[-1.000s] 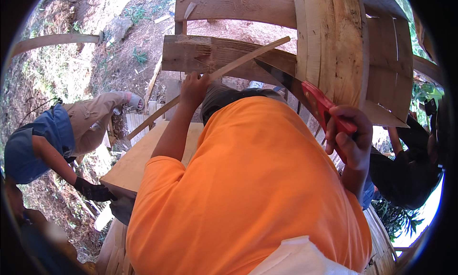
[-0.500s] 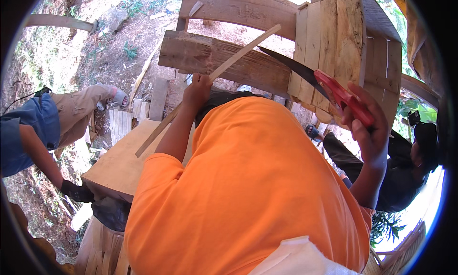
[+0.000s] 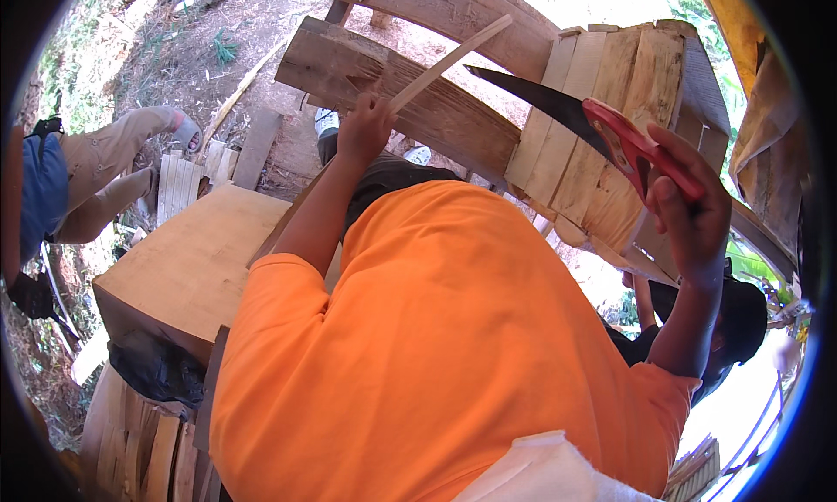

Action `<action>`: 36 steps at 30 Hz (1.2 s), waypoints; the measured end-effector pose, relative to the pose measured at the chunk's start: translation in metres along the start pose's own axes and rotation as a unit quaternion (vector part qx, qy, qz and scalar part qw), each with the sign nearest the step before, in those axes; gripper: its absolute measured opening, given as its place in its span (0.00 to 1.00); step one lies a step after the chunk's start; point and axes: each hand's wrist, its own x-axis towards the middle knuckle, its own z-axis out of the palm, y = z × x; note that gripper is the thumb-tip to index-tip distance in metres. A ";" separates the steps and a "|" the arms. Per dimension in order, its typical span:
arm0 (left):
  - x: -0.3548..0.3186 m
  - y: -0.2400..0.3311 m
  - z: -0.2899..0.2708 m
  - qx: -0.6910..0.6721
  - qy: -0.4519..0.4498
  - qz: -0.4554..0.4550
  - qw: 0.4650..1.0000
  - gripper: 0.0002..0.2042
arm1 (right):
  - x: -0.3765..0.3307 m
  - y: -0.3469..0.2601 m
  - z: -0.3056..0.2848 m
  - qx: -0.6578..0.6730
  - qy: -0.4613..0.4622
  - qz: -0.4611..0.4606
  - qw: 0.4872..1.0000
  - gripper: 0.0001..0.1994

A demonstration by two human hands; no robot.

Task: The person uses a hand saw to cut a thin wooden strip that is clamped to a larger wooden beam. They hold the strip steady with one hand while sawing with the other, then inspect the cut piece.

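My left hand (image 3: 367, 129) is closed around a thin wooden strip (image 3: 449, 62), which slants up to the right over a wide plank (image 3: 410, 97). The strip's lower part runs behind my left forearm. In my right hand (image 3: 693, 193) is a handsaw with a red handle (image 3: 641, 153). The saw's dark blade (image 3: 540, 101) points up and left across a stack of pale boards (image 3: 602, 118). Its tip is near the strip but looks apart from it.
A large wooden box (image 3: 192, 258) stands at the left, with a black plastic bag (image 3: 157, 367) against its side. Wood pieces (image 3: 148, 441) lie below it. One person in blue (image 3: 44, 188) is at the far left; another in black (image 3: 741, 319) is at the right.
My view has shifted, and the box shows more fully. The person at the left has drawn away from the box and bag. Both hands keep hold of the strip and saw.
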 end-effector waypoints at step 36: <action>0.038 0.034 0.005 0.081 -0.088 -0.087 0.989 0.13 | 0.064 0.004 0.043 0.028 -0.067 -0.039 0.997 0.16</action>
